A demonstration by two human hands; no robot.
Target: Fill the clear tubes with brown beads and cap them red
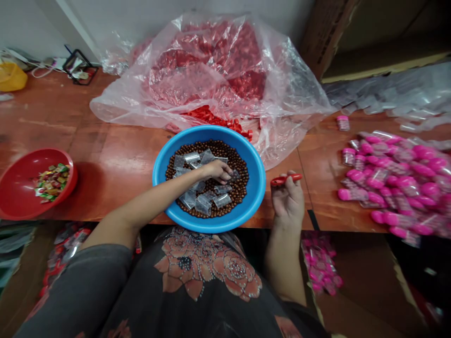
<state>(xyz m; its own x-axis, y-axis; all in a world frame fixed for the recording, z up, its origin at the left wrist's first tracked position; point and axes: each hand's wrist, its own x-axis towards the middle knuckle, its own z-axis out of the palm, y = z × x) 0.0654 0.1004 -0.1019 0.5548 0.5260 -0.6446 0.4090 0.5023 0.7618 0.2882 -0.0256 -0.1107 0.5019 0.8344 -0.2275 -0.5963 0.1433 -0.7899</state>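
Note:
A blue basin (260, 180) stands in front of me, filled with small round brown balls (241, 190) and several short clear plastic tubes (204, 203). My left hand (219, 171) reaches into it with bent fingers closed on a clear tube (234, 175) low over the balls; part of that tube is hidden. Right of the basin, my right hand (289, 199) is raised palm up. Its fingers pinch a slim red plastic cap (294, 177), held sideways, with a dark opening toward the left.
Behind the basin, a large clear bag (207, 70) spills red caps (211, 115) onto the wooden table (120, 164). A red bowl (17, 188) of wrapped sweets stands left. Pink-capped tubes (401, 178) are heaped right, below clear tubes (394, 96). Open cardboard boxes sit under the table edge.

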